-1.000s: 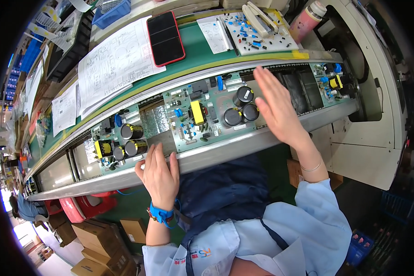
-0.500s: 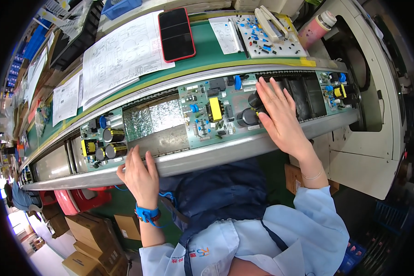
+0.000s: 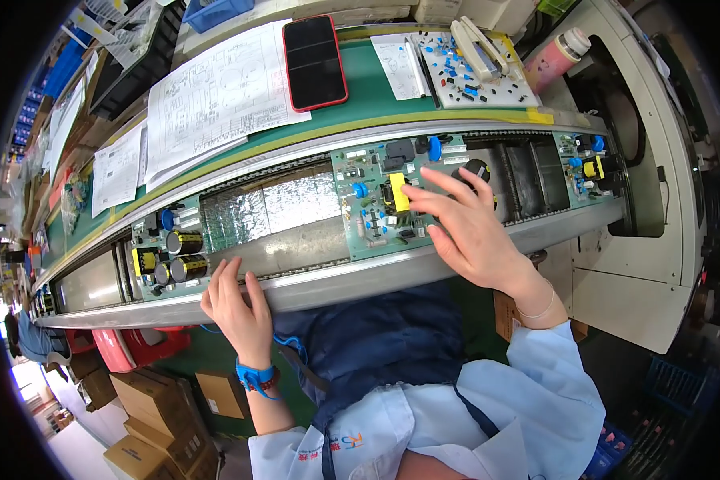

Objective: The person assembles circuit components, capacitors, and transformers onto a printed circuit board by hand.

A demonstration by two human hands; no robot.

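Head view looks down on a long curved conveyor [image 3: 320, 276] with a metal rail, running from lower left to upper right, and behind it a green bench top [image 3: 372, 84] carrying printed sheets [image 3: 216, 100], a dark phone in a red case [image 3: 315, 60] and a white tray of small blue parts [image 3: 472, 72]. On the conveyor, a green circuit board [image 3: 376, 204] sits near the middle, with a yellow transformer [image 3: 398, 194] and blue components on it. The right hand [image 3: 468, 228] lies over that board's right part, fingers spread and released, gripping nothing; the fingertips [image 3: 412, 194] touch or nearly touch the yellow part, though the angle makes contact hard to confirm. A second board [image 3: 168, 248] with black capacitors sits further left, and a third board [image 3: 588, 168] sits far right. The left hand [image 3: 236, 304] rests on the front rail just beside the second board, fingers loosely extended and holding nothing, with a blue wrist strap [image 3: 256, 374] on the wrist. A pink bottle [image 3: 556, 56] stands at the upper right.
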